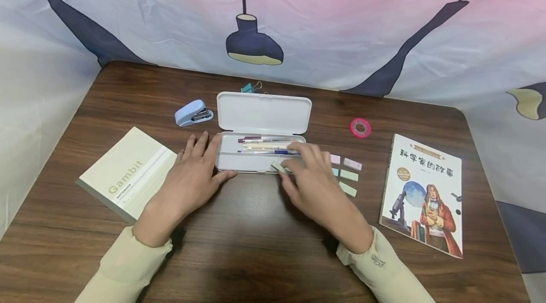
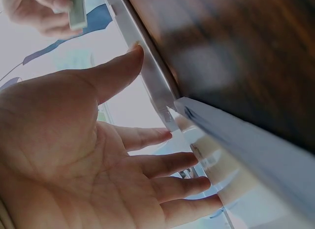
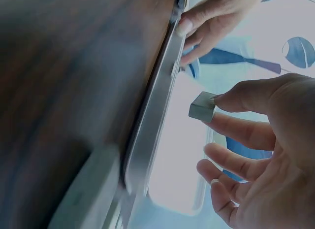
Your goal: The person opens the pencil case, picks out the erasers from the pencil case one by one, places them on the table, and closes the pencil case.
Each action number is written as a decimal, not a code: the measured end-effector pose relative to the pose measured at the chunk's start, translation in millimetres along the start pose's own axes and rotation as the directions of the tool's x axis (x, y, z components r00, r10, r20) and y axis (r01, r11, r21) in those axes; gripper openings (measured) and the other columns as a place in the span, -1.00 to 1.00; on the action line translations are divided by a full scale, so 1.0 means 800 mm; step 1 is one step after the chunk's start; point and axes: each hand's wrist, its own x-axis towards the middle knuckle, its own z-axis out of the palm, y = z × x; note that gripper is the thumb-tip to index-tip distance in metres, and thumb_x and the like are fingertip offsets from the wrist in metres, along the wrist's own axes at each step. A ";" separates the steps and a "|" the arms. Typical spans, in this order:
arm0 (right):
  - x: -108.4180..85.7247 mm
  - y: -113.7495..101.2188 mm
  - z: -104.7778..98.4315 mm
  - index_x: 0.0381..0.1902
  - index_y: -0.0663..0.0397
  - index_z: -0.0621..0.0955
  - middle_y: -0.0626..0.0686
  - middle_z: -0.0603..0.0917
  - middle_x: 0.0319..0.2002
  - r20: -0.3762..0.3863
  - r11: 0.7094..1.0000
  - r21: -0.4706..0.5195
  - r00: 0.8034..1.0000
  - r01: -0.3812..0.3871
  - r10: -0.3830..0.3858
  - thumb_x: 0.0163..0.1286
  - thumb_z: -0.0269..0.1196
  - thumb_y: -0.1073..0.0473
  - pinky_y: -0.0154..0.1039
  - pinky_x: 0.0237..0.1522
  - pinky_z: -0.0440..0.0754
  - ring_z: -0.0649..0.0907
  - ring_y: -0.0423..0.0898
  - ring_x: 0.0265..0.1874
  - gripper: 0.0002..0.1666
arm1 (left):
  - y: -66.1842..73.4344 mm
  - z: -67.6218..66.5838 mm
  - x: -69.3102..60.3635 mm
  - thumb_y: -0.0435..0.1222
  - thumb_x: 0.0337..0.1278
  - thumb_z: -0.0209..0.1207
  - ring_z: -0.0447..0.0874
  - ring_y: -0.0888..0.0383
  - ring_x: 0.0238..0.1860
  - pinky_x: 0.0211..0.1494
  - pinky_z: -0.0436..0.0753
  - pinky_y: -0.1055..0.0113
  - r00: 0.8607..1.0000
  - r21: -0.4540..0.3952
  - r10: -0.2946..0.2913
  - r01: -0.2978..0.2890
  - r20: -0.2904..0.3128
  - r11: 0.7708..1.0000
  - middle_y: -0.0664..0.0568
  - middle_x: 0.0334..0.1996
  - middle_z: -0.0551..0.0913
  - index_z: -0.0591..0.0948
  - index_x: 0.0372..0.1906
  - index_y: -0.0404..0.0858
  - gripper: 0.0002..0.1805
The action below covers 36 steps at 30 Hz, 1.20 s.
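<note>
A white pencil case (image 1: 264, 112) lies with its lid raised in the middle of the table. Several pens (image 1: 264, 140) sit in its rear compartment. My left hand (image 1: 192, 170) touches the case's left end with outstretched fingers, its thumb by the front edge. Between thumb and index finger, my right hand (image 1: 313, 179) pinches a small pale green eraser (image 3: 202, 107) over the front right compartment. Beside that hand, several similar blocks lie on the table, among them a pink block (image 1: 352, 164) and a green block (image 1: 349, 175); the hand partly covers some.
A cream notebook (image 1: 128, 170) lies to the left, a blue stapler (image 1: 193, 113) behind it. Teal binder clips (image 1: 247, 87) show behind the lid. On the right are a pink tape roll (image 1: 360, 127) and an illustrated book (image 1: 422, 194). A printed curtain (image 1: 315, 32) hangs behind the table.
</note>
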 end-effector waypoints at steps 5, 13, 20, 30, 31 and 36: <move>-0.028 0.021 -0.013 0.00 0.24 0.86 0.29 0.70 0.33 -0.013 0.999 -0.020 0.999 -0.040 0.040 0.51 0.51 0.27 0.16 0.15 0.52 0.64 0.28 0.32 -0.82 | 0.000 0.001 0.001 0.06 0.66 0.35 0.02 -0.72 0.79 0.68 0.24 -0.70 1.000 -0.002 0.000 0.000 0.009 1.000 -0.65 0.76 0.15 0.15 0.84 -0.38 0.03; -0.078 0.051 -0.036 -0.05 0.26 0.86 0.31 0.71 0.31 -0.044 0.995 -0.066 0.996 -0.080 0.077 0.42 0.56 0.30 0.19 0.12 0.50 0.65 0.34 0.29 -0.81 | 0.000 0.002 0.001 0.07 0.67 0.33 -0.01 -0.71 0.80 0.69 0.22 -0.70 1.000 -0.012 -0.001 0.001 0.014 1.000 -0.64 0.77 0.13 0.12 0.86 -0.35 0.03; -0.114 0.068 -0.046 -0.09 0.27 0.86 0.30 0.73 0.26 -0.055 0.989 -0.102 0.993 -0.110 0.104 0.32 0.60 0.33 0.17 0.10 0.48 0.66 0.35 0.25 -0.77 | 0.000 0.002 0.001 0.07 0.66 0.34 0.01 -0.71 0.79 0.68 0.23 -0.71 1.000 -0.007 0.005 -0.005 0.007 1.000 -0.64 0.76 0.14 0.13 0.85 -0.36 0.03; -0.136 0.075 -0.049 -0.16 0.22 0.86 0.28 0.74 0.27 -0.037 0.986 -0.120 0.993 -0.113 0.110 0.25 0.64 0.35 0.11 0.03 0.48 0.67 0.29 0.24 -0.79 | -0.002 0.003 0.000 0.06 0.66 0.34 0.00 -0.73 0.78 0.68 0.21 -0.71 1.000 -0.005 0.003 -0.003 0.010 1.000 -0.66 0.76 0.14 0.12 0.85 -0.36 0.04; -0.138 0.076 -0.050 -0.16 0.22 0.86 0.28 0.74 0.27 -0.036 0.986 -0.123 0.993 -0.114 0.110 0.24 0.64 0.35 0.12 0.04 0.49 0.67 0.30 0.24 -0.78 | -0.002 0.003 0.000 0.07 0.66 0.34 0.00 -0.73 0.78 0.68 0.21 -0.71 1.000 -0.005 0.003 -0.003 0.011 1.000 -0.66 0.76 0.13 0.12 0.85 -0.36 0.04; -0.146 0.080 -0.051 -0.16 0.20 0.87 0.29 0.75 0.25 -0.032 0.986 -0.129 0.994 -0.107 0.104 0.20 0.67 0.36 0.12 0.02 0.48 0.69 0.31 0.23 -0.76 | -0.002 0.003 0.001 0.07 0.66 0.34 0.00 -0.73 0.78 0.68 0.21 -0.72 1.000 -0.002 0.004 -0.004 0.013 1.000 -0.65 0.76 0.13 0.11 0.85 -0.36 0.04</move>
